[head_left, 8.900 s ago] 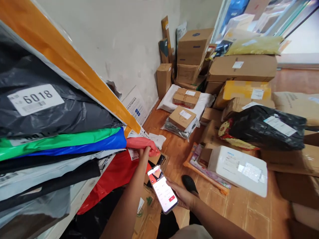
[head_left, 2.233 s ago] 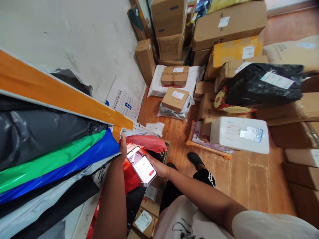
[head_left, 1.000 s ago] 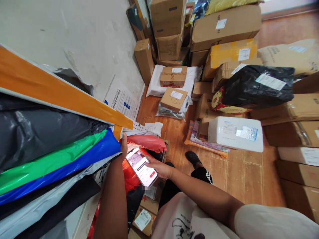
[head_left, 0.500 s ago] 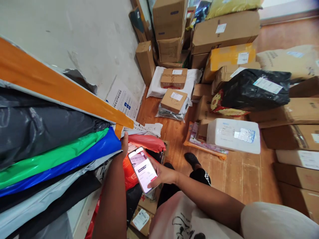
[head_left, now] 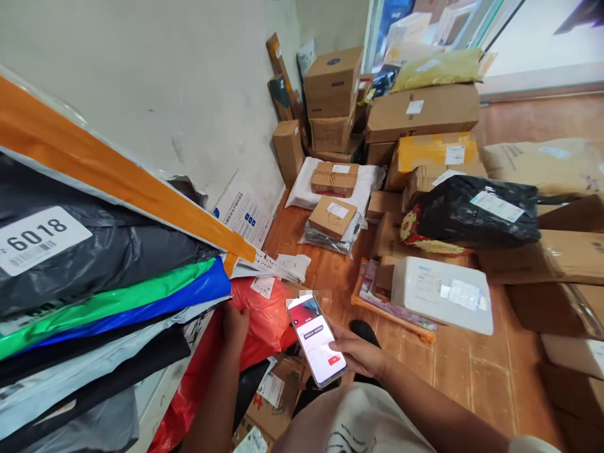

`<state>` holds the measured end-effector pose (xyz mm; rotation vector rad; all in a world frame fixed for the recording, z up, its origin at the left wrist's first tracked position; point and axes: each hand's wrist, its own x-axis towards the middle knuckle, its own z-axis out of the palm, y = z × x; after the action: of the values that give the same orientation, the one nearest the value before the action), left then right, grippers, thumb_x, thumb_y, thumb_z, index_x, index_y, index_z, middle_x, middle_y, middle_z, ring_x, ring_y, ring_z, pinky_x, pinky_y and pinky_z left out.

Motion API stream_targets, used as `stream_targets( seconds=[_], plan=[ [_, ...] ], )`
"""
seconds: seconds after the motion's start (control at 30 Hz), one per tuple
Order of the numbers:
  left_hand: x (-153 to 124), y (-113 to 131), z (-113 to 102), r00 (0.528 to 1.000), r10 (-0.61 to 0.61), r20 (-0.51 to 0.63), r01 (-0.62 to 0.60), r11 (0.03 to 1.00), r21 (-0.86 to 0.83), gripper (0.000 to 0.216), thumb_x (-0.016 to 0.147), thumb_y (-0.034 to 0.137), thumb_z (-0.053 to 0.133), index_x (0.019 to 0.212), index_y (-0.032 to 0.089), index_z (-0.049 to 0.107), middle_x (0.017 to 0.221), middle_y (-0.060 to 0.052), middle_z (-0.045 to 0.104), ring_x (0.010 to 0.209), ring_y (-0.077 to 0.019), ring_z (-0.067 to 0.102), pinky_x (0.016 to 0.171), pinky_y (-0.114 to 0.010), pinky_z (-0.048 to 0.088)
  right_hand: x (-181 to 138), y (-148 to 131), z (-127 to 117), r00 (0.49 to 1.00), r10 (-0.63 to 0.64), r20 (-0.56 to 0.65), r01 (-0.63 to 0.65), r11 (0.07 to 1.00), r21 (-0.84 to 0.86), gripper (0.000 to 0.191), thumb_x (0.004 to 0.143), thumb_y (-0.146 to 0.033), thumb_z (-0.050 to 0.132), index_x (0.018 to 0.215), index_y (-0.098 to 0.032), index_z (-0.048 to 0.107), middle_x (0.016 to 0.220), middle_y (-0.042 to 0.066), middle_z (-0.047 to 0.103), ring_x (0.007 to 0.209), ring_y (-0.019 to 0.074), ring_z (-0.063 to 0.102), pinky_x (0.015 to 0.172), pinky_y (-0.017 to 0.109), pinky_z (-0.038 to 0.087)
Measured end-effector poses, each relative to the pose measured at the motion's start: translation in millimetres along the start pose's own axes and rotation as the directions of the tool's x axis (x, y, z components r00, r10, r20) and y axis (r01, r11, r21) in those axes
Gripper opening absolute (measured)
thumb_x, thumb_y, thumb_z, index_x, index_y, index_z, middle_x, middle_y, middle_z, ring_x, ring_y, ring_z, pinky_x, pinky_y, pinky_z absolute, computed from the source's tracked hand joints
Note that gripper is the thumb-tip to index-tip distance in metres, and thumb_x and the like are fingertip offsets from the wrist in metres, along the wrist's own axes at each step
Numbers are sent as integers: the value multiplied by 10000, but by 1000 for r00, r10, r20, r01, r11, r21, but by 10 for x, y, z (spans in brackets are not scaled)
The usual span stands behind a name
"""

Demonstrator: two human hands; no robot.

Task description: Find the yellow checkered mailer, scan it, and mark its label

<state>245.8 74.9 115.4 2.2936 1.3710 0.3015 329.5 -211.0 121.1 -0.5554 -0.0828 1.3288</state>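
Observation:
A phone [head_left: 323, 358] with a lit screen, a red button low on it, rests in my right hand [head_left: 361, 352], thumb at the screen's side. My left hand [head_left: 236, 324] grips the left edge of a red plastic parcel [head_left: 264, 308]; its fingertips are partly hidden. That parcel carries a small white label [head_left: 262, 286] on top. More red plastic [head_left: 189, 377] lies under my left forearm. Just left of my hand are stacked bagged parcels: a blue one [head_left: 189, 299], a green one [head_left: 123, 314] and a dark grey one [head_left: 123, 233].
An orange-edged shelf [head_left: 141, 182] slants above the bagged parcels, by the wall. Cartons [head_left: 278, 390] lie below my hands. Across the wooden floor [head_left: 438, 365] stand a white foam box [head_left: 438, 292], a black wrapped parcel [head_left: 476, 211] and several stacked cardboard boxes [head_left: 422, 116].
My right hand and the phone have moved right, away from the red parcel. My left hand has dropped from the shelf edge onto this parcel, whose label now shows. The view has tilted up.

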Motion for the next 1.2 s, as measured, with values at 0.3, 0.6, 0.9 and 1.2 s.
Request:
stream_targets(
  seconds=[0.3, 0.6, 0.9, 1.2],
  plan=[
    [-456, 445, 257, 989, -121, -80, 137, 962, 237, 636, 809, 264, 576, 1380, 130, 333, 1141, -216, 476, 984, -335, 559, 822, -437, 464, 615, 174, -251, 993, 46, -107, -53, 996, -70, 630, 619, -579, 792, 1105, -214, 629, 894, 32, 762, 744, 205, 692, 700, 323, 494],
    [-305, 154, -116, 1000, 25, -6, -18, 839, 543, 572, 847, 170, 487, 1407, 234, 390, 1174, -153, 486, 1097, -308, 496, 895, -391, 434, 913, -118, -195, 995, 93, -22, -95, 960, -263, 532, 643, -615, 753, 1014, -242, 678, 926, 12, 765, 770, 192, 688, 641, 290, 477],
    [-419, 19, -187, 995, 0, 100, -56, 831, 553, 436, 907, 221, 414, 1328, 302, 490, 1022, -97, 504, 979, -253, 522, 800, -334, 458, 983, -205, 150, 978, 191, 81, -146, 913, -382, 616, 749, -706, 579, 1169, -256, 584, 1160, 55, 698, 1055, 265, 638, 944, 433, 457],
    [-398, 0, -192, 990, -35, 135, -37, 866, 499, 459, 858, 210, 516, 1314, 254, 493, 1074, -96, 499, 1002, -248, 522, 883, -341, 428, 967, -282, 236, 966, 245, 79, -201, 910, -361, 587, 724, -699, 615, 1119, -264, 601, 1196, 45, 681, 1160, 275, 587, 1022, 432, 418]
  ],
)
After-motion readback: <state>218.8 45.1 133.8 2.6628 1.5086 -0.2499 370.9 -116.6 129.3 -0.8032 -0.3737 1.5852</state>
